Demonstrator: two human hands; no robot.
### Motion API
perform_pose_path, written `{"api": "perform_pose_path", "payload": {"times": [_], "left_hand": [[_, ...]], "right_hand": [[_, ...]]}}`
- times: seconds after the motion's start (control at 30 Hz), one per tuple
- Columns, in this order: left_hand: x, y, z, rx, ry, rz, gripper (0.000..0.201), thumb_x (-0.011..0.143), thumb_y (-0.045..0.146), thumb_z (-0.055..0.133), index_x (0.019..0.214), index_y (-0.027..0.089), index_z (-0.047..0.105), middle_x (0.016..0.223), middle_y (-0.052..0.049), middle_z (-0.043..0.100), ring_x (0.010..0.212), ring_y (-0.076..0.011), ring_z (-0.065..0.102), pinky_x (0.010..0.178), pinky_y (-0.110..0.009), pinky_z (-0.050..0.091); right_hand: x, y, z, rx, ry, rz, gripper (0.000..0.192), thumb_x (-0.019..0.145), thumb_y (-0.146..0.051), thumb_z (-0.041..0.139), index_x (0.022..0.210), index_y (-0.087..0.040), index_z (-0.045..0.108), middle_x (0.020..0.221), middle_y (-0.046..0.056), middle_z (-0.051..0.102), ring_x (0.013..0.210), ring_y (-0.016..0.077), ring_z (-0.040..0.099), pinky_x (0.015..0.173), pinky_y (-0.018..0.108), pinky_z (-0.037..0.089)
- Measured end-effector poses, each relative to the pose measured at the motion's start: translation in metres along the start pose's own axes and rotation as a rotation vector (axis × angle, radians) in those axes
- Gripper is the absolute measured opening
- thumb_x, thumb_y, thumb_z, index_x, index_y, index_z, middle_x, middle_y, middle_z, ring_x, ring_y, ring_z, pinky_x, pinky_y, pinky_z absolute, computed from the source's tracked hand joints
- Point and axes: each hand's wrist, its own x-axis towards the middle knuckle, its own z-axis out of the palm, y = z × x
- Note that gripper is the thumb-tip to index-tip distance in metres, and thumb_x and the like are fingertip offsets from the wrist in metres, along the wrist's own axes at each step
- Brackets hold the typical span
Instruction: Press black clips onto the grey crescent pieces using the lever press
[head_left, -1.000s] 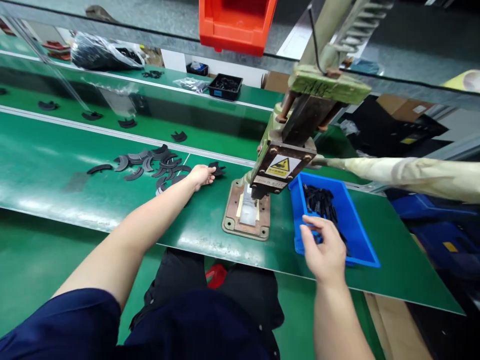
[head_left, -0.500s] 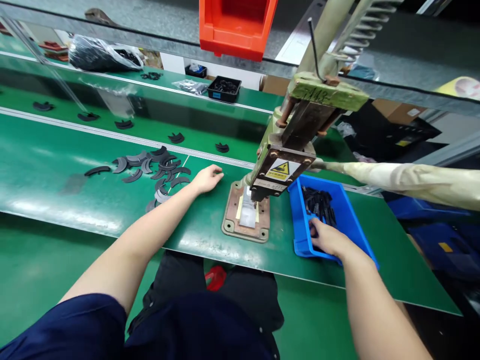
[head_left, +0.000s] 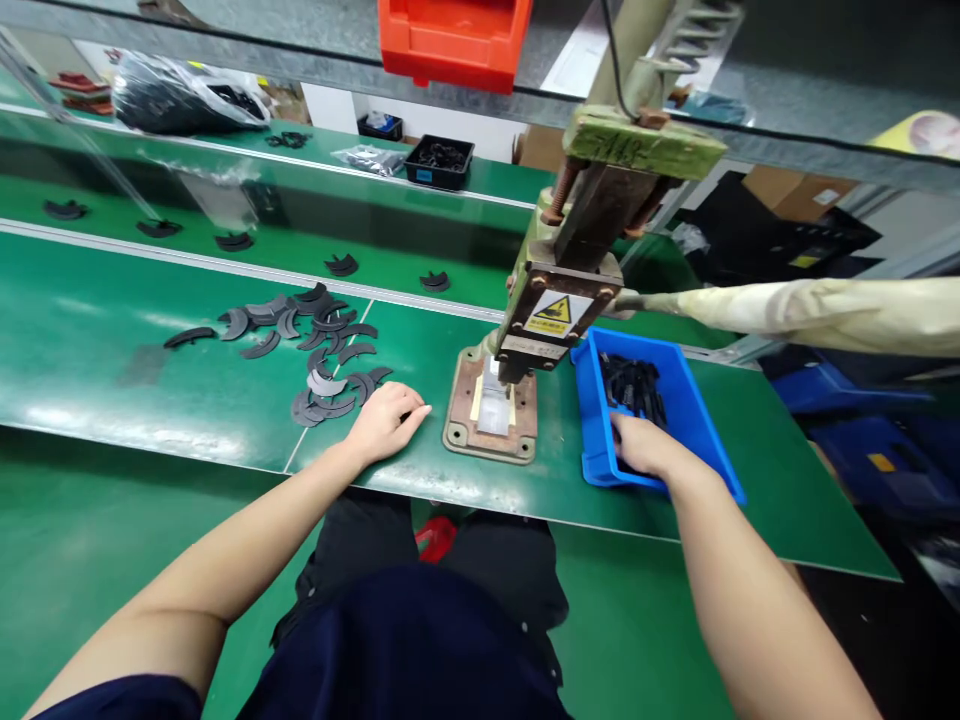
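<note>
A press (head_left: 555,290) divides left hand (head_left: 384,424), loosely parted, from right hand (head_left: 641,445), grip hidden in blue bin (head_left: 595,420).

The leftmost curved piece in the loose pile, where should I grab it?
Probably pinch the leftmost curved piece at mid-arc, by its near and far edges, coming from the near left side. It looks slender and runs left to right, while the pile's other pieces lie off its right end.
</note>
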Motion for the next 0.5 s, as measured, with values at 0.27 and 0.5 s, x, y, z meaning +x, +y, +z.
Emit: {"api": "perform_pose_path", "payload": {"times": [0.27, 0.5], "left_hand": [[0.002, 0.011, -0.006, -0.051, 0.130, 0.000, 0.015, 0.107, 0.033, 0.058, 0.105, 0.022, 0.069, 0.114, -0.011, 0.075, 0.113, -0.0261, 0.069, 0.103, -0.047, 0.054], [0.018, 0.092, -0.001, -0.311, 0.167, 0.173, 0.032, 0.099, 0.028, 0.073, 0.129, 0.024, 0.065, 0.115, -0.009, 0.074, 0.107, -0.0240, 0.072, 0.093, -0.041, 0.059]], "right_hand": [[-0.047, -0.004, -0.033, 0.488, 0.737, -0.067, 0.034, 0.093, -0.049, 0.064, 0.110, -0.021, 0.072, 0.098, 0.007, 0.074, 0.083, 0.0187, 0.070, 0.085, 0.039, 0.062], [-0.077, -0.118, 0.064, 0.931, 0.794, -0.463, 0.021, 0.092, -0.039, 0.075, 0.105, -0.027, 0.065, 0.104, 0.002, 0.070, 0.085, 0.0161, 0.074, 0.081, 0.039, 0.067]]}}
